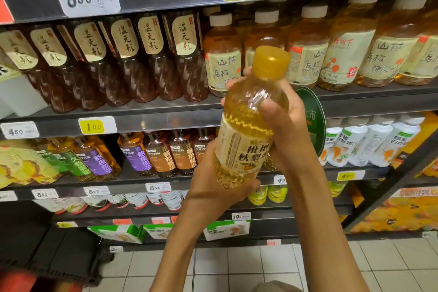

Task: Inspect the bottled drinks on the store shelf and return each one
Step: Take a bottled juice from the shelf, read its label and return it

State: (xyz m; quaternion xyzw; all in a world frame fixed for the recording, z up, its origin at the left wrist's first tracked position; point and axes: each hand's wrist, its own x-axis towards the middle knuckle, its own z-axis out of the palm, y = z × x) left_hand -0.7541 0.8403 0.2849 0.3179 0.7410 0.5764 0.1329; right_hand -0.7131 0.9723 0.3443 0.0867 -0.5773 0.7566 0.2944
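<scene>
A clear bottle of yellow drink (246, 125) with a yellow cap and a cream label is held up in front of the store shelf (166, 111), tilted slightly to the right. My left hand (213, 187) cups its base from below. My right hand (282, 121) wraps its upper body, thumb on the front and fingertips showing at the left of the neck. Behind it stand rows of shelved bottles: dark brown ones (147, 59) to the left, amber ones with white caps (331, 50) to the right.
Lower shelves hold brown and purple-labelled bottles (161, 154), white bottles (369, 142), yellow packs (21, 166) and green cartons (123, 232). A round green sign (312, 118) sticks out behind my right hand. Price tags line the shelf edges. White floor tiles (237, 268) lie below.
</scene>
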